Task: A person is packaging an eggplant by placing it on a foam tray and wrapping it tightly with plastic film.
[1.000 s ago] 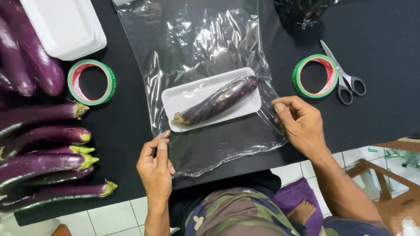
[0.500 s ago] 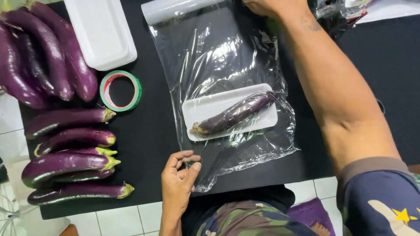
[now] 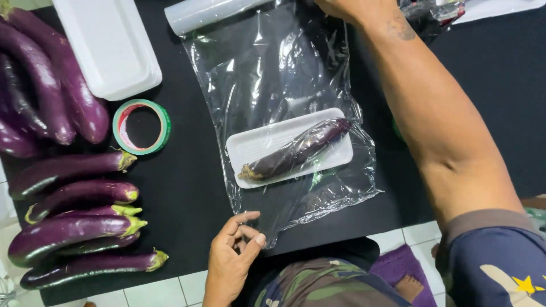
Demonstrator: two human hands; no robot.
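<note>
Left hand [image 3: 230, 261] fingers pinch plastic film [image 3: 273, 74] corner | right hand [image 3: 347, 8] fingers unclear | eggplant [image 3: 296, 150] on tray [image 3: 256, 148]

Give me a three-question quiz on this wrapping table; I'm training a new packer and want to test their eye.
1. True or false: the eggplant on the white foam tray lies under the clear film.
2. Which hand pinches the film's near edge? A) left hand B) right hand
3. What lies between the stack of empty trays and the loose eggplants?

Key: 1 true. 2 A. 3 The green tape roll.
</note>
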